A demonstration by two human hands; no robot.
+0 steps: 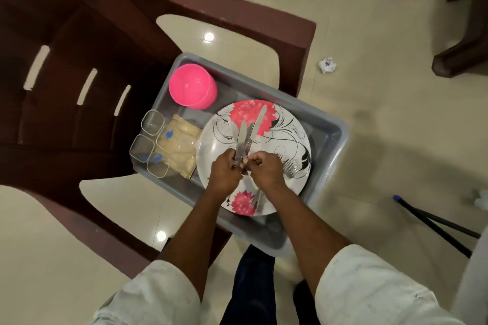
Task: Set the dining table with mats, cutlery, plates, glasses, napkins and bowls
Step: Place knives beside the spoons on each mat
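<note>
**A:** Left hand [224, 170] grips a bundle of knives [247, 134] by the handles, fingers curled round them, blades fanned toward 12 o'clock. Right hand [265, 169] meets it at the handles, fingers curled and pinching there; whether it holds a separate knife I cannot tell.

**B:** Where is this happening?

**A:** Over the flowered plate [290, 134], which lies in a grey tub [327, 137] set on a dark red chair [237, 16]. Forks [290, 169] lie on the plate at 3 o'clock of the right hand; one more piece of cutlery [257, 200] lies at 6 o'clock.

**B:** Other contents?

**A:** Pink bowls [192, 86] stacked at 11 o'clock in the tub, clear square glasses [148, 140] at 9 o'clock, folded tan napkins [182, 145] just beside them.

**B:** Judgement on the step?

**A:** Likely gathering knives to carry off. Advice: square the handles flush before lifting, keep blades pointed away, and raise them straight up so they do not scrape the plate or snag the forks. No table is in view.
</note>
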